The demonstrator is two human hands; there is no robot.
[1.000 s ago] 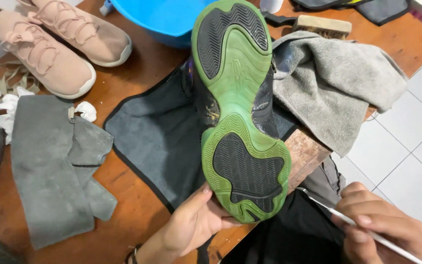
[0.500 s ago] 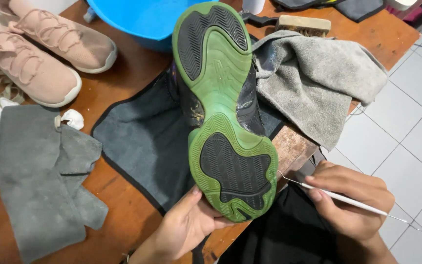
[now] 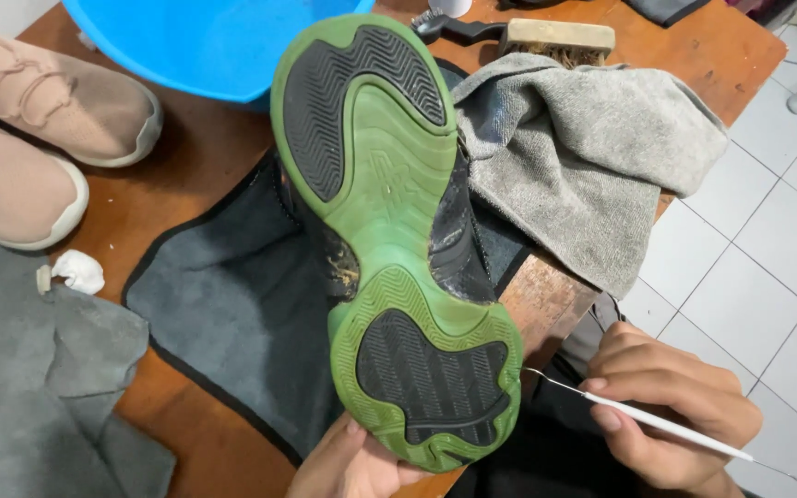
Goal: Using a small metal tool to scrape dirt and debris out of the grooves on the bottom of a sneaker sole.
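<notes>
A black sneaker [image 3: 398, 231] is turned sole up, showing a green and dark grey tread. My left hand [image 3: 348, 466] grips its heel end from below at the bottom of the view. My right hand [image 3: 671, 410] holds a thin white-handled metal pick [image 3: 657, 422] just right of the heel, its hooked tip close to the sole's edge. The shoe hangs over a dark grey mat [image 3: 232, 314] on the wooden table [image 3: 205, 157].
A pair of pink sneakers [image 3: 39, 120] lies at the upper left, a blue basin [image 3: 205, 41] at the top. A grey towel [image 3: 592, 157] and a wooden brush [image 3: 555, 37] sit at the right. Grey cloth [image 3: 39, 387] covers the lower left. White tiled floor [image 3: 767, 277] lies beyond the table's edge.
The view has drawn closer to the sole. My right hand with the pick has risen toward the heel's right edge. My left hand keeps its hold on the heel.
</notes>
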